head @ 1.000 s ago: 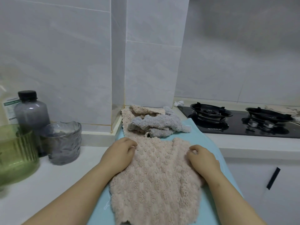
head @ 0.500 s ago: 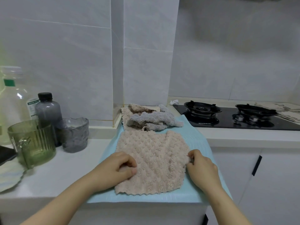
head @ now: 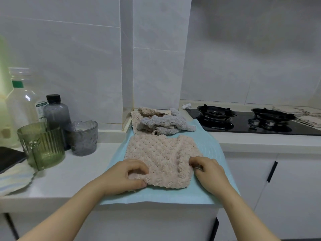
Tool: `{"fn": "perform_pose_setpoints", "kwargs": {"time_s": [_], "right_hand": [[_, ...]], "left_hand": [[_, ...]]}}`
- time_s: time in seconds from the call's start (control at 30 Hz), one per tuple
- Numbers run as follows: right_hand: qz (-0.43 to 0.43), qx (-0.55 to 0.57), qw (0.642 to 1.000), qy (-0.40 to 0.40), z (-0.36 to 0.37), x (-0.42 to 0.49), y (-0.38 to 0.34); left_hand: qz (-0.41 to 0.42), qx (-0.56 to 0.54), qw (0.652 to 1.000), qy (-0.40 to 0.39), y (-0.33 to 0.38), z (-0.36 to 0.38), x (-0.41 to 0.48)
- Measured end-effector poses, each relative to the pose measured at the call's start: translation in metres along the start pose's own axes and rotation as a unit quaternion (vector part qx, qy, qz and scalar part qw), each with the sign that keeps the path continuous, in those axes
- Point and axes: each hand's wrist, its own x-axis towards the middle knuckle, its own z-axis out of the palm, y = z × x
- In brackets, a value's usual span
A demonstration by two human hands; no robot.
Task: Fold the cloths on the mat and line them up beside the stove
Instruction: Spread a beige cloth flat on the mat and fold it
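Both hands grasp the near edge of a pink cloth lying on the blue mat.

Well to the left of the left hand (head: 128, 174), on the white bench (head: 73, 174), stand a clear bottle (head: 20, 103), a dark bottle (head: 56, 115), a ribbed green glass (head: 42, 145) and a grey glass (head: 83, 138). The left hand pinches the near left corner of the pink cloth (head: 161, 153) between thumb and curled fingers. The cloth is spread on the mat (head: 208, 141) between the hands and beyond them, its far edge just short of a loose heap where a grey cloth (head: 161, 123) lies crumpled on a beige cloth (head: 149, 111). The right hand (head: 210, 171), fingers curled, grips the near right edge, where the fabric is bunched into a raised fold. Beyond the right hand and to its right, the black stove (head: 243, 127) sits just beside the mat's far corner.
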Motion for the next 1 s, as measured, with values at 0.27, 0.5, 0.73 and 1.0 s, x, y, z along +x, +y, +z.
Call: {"fn": "perform_pose_setpoints", "kwargs": {"time_s": [0.27, 0.5, 0.73, 1.0], "right_hand": [[0.012, -0.044, 0.998, -0.032, 0.001, 0.001, -0.003], [-0.039, -0.036, 0.998, 0.027, 0.007, -0.001, 0.002], [-0.022, 0.131, 0.986, 0.099, 0.005, -0.007, 0.0], [0.004, 0.176, 0.97, 0.169, 0.007, -0.01, 0.001]], "left_hand": [[-0.074, -0.067, 0.991, 0.094, -0.002, 0.003, 0.0], [-0.014, 0.092, 0.977, 0.189, -0.003, 0.005, -0.002], [-0.035, 0.099, 0.958, 0.266, -0.001, 0.005, -0.006], [-0.059, 0.063, 0.956, 0.279, 0.003, 0.004, -0.008]]}}
